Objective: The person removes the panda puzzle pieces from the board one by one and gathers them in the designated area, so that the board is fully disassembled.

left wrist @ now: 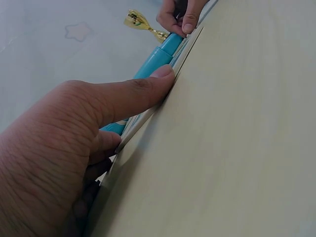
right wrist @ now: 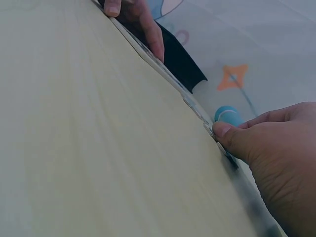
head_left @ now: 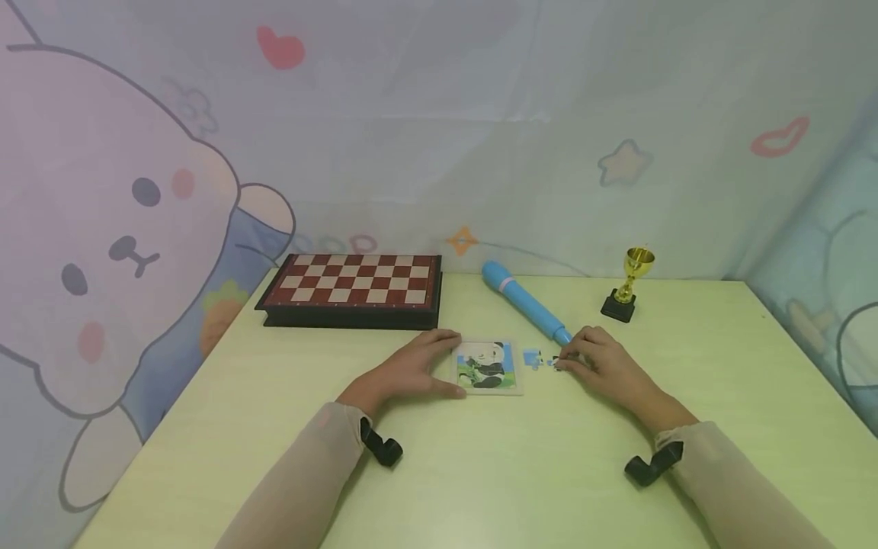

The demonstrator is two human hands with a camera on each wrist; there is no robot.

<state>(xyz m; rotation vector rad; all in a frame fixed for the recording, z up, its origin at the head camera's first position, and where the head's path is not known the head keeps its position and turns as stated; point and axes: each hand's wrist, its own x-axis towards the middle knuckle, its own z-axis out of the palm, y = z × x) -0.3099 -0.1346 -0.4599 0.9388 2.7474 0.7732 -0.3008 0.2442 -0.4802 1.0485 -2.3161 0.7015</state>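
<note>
A small panda jigsaw puzzle point(head_left: 488, 367) in a pale tray lies on the table in the head view. My left hand point(head_left: 418, 366) holds the tray at its left side, thumb on the near corner and fingers at the far one. In the left wrist view the thumb point(left wrist: 143, 89) presses along the tray's near edge. To the right of the tray lies a loose blue puzzle piece point(head_left: 532, 358). Beside it, my right hand point(head_left: 598, 360) pinches another puzzle piece point(head_left: 552, 363) between thumb and fingers, low at the table; its fingertips partly cover that piece.
A light-blue stick-shaped object point(head_left: 528, 305) lies slantwise behind the puzzle, its near end by the right hand. At the back left sits a chessboard box point(head_left: 353, 293). A gold trophy cup point(head_left: 624, 286) on a black base stands at the back right. Behind the table point(head_left: 466, 465) hangs a printed cloth.
</note>
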